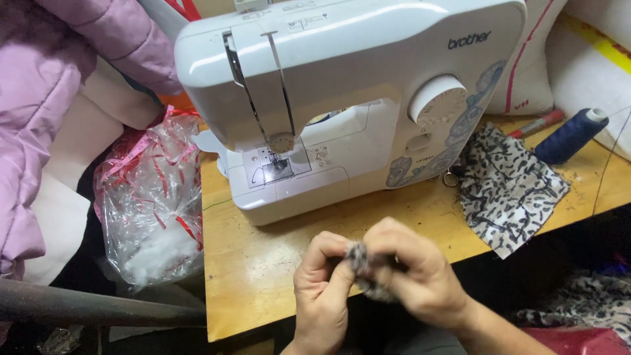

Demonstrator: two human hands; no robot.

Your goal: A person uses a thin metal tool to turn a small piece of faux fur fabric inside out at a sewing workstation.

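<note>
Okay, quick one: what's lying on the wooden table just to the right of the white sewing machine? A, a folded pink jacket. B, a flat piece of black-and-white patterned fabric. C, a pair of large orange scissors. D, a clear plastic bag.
B: a flat piece of black-and-white patterned fabric lies on the wooden table right of the sewing machine, beside a dark blue thread spool.

Small fabric piece (360, 258), black-and-white animal print, bunched up.
Pinched between both hands over the front edge of the wooden table, in front of the sewing machine. Mostly hidden by fingers; only a crumpled bit shows, lower edge blurred.
</note>
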